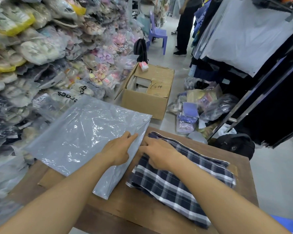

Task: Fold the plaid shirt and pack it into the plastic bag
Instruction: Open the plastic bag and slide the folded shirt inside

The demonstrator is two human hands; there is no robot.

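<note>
At the centre of the frame, the left hand (119, 150) lies on the right-hand edge of the plastic bag (85, 134), fingers stretched out flat and together, pressing or lifting the bag's mouth; whether it pinches the film cannot be told. Just beside it, the right hand (156, 152) rests on the near left end of the plaid shirt (179, 176), fingers curled down onto the cloth, apparently gripping its edge, though the fingertips are partly hidden.

The shirt, navy with white checks, lies folded into a neat rectangle at the lower right of centre, touching the bag's open side. The grey translucent bag spreads flat toward the left and looks empty. Both sit on a brown wooden table (134, 210).

Folding appears finished. Packing seems only beginning: no part of the shirt is visibly inside the bag, so sliding it in remains.

Beyond the table, a cardboard box (142, 102) stands at upper centre, and heaps of bagged goods (32, 56) fill the upper left.
</note>
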